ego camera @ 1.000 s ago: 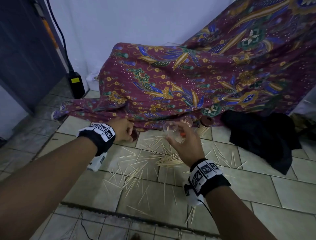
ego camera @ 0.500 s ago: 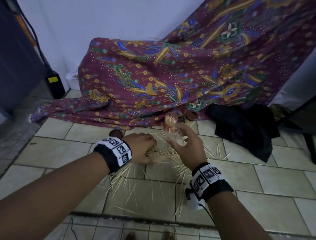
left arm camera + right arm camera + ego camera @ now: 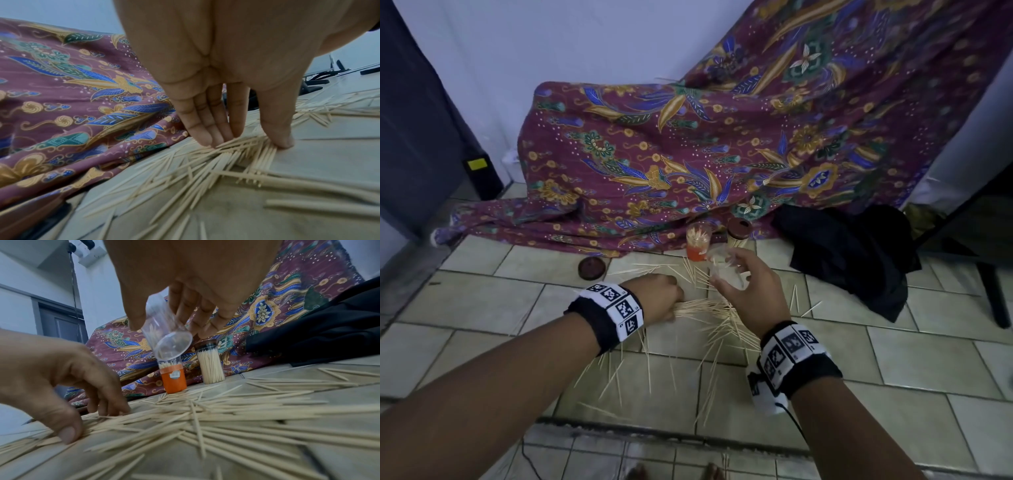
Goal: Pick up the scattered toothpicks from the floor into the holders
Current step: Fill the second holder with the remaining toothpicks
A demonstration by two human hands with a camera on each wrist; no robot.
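While pinching toothpicks (image 3: 242, 146) in left hand (image 3: 657, 296), clear holder (image 3: 164, 337) in right hand (image 3: 746, 291), risks spilling tilted contents.

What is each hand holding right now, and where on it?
The right hand holds a clear plastic cap by its side wall. The left hand pinches a bunch of toothpicks on the floor near their ends.

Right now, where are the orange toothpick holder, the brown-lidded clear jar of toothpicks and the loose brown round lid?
Orange toothpick holder (image 3: 174, 381): right wrist view, on its orange body.
Brown-lidded clear jar of toothpicks (image 3: 210, 368): right wrist view, on its clear wall.
Loose brown round lid (image 3: 591, 268): head view, on its top.
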